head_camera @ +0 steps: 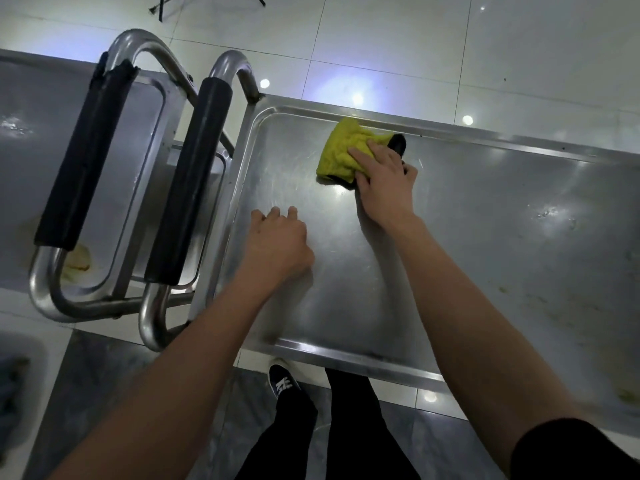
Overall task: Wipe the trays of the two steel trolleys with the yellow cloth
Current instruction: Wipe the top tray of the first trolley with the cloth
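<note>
From the head camera: right arm stretched out across the tray (pixel 485 209), right hand (pixel 384 181) palm down, fingers curled over and gripping the yellow cloth (pixel 341 152) near the tray's far rim. Left hand (pixel 277 242) rests knuckles up on the tray near the black-padded handle (pixel 188 181), fingers loosely bent, holding nothing.

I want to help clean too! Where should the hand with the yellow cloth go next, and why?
Probably sweep the yellow cloth to the person's right along the tray. The right hand presses it near the far left corner, where the steel looks streaked from wiping, while smudges and yellowish specks show toward the right end. The left hand rests on the tray, holding nothing.
</note>
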